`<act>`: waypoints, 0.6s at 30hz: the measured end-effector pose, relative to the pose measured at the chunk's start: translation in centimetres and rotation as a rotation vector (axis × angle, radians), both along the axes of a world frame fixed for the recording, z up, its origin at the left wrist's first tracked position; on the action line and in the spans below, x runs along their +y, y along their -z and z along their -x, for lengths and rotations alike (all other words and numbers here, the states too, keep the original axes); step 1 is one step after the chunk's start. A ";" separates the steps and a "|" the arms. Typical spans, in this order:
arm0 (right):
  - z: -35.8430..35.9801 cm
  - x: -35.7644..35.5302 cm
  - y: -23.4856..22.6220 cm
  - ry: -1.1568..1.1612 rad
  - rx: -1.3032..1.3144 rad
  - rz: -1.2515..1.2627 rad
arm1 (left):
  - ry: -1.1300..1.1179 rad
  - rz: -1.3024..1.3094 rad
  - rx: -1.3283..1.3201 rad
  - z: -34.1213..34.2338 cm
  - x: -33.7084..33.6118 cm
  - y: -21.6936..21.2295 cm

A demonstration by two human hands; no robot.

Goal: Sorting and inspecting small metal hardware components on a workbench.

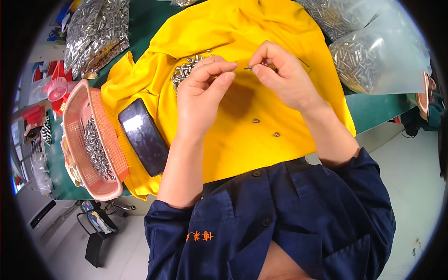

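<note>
My right hand (282, 74) pinches a small dark metal piece (248, 68) between thumb and fingertips, its end pointing at my left hand. My left hand (203, 91) is held just opposite, thumb and forefinger curled close together. Whether something tiny sits between them is too small to tell. Both hands are over a yellow cloth (224, 154) spread on the table. Beside the left fingers lies a pile of small silver metal cylinders (184, 70), partly hidden by that hand. Two loose metal pieces, one (255, 121) and another (276, 134), rest on the cloth nearer to me.
At the left stands a pink plastic basket (122, 161) with many small metal parts, next to a black phone-like slab (142, 135). Clear bags of metal parts lie at the far left (95, 37) and right (357, 60). A green tabletop (373, 109) shows around the cloth.
</note>
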State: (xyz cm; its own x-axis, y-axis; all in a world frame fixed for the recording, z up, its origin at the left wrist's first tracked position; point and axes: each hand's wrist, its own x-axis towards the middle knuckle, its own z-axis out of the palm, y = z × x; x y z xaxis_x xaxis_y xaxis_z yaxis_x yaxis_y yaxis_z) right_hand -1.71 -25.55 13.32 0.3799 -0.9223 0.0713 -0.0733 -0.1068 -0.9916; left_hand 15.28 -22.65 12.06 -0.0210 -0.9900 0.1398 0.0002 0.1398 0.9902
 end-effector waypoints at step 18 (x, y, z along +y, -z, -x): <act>-0.2 0.8 -1.0 -0.038 -0.007 0.057 | 0.191 -0.395 0.687 0.7 0.3 0.7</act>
